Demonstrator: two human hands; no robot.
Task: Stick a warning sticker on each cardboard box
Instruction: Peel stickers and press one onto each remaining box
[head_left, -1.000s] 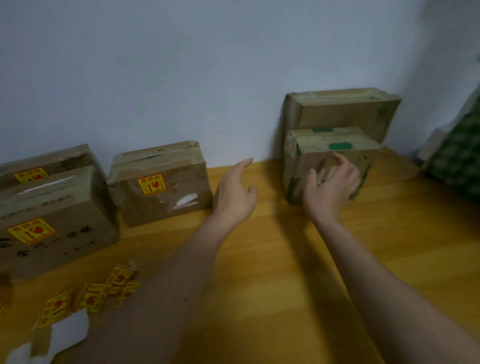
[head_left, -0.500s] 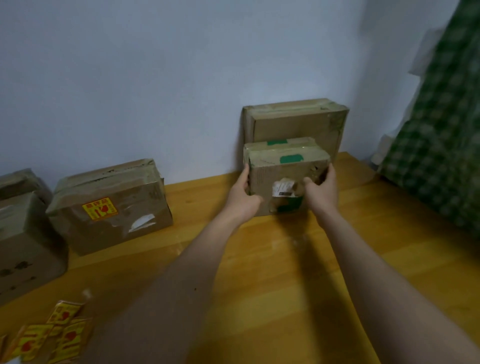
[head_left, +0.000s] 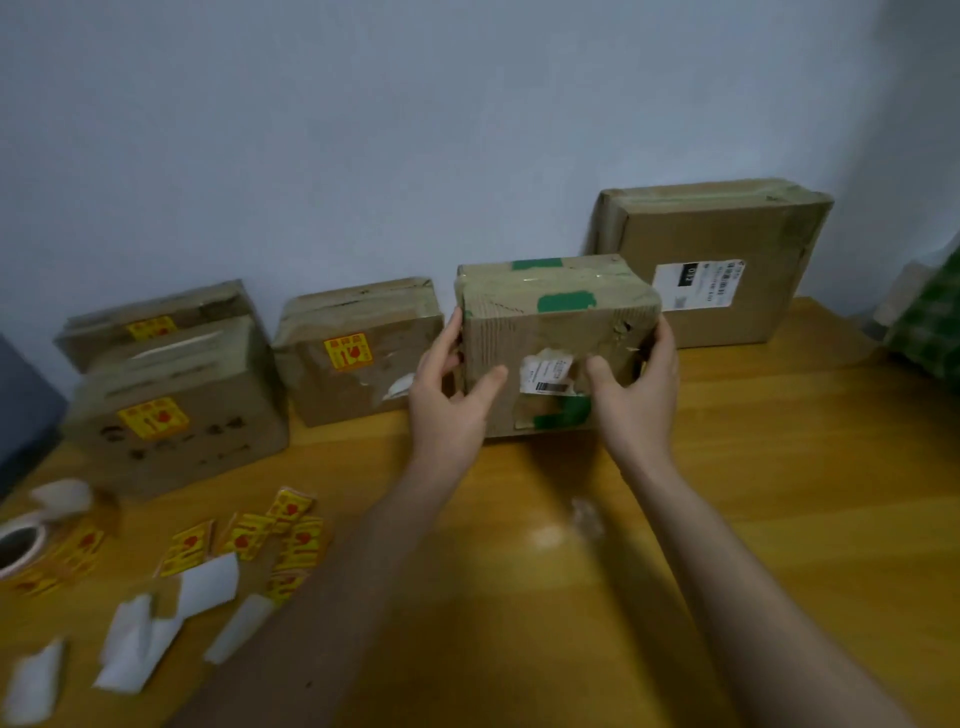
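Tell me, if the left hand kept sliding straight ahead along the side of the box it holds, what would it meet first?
The left hand grips the box with fingers pointing at the wall. Going straight on, it would probably meet only the wall; the stickered box sits just to its left, though depth is hard to judge.

Print on the white shipping label (head_left: 551, 373) of the small box (head_left: 556, 332) is too blurred to read; the left hand (head_left: 451, 395) and right hand (head_left: 636, 395) cover the box's side faces. At nine o'clock, a tape roll (head_left: 18, 545) is cut off by the frame edge. Markings on the loose yellow stickers (head_left: 249, 535), at eight o'clock, are smeared. A green checked cloth (head_left: 930, 322) at three o'clock runs out of frame.
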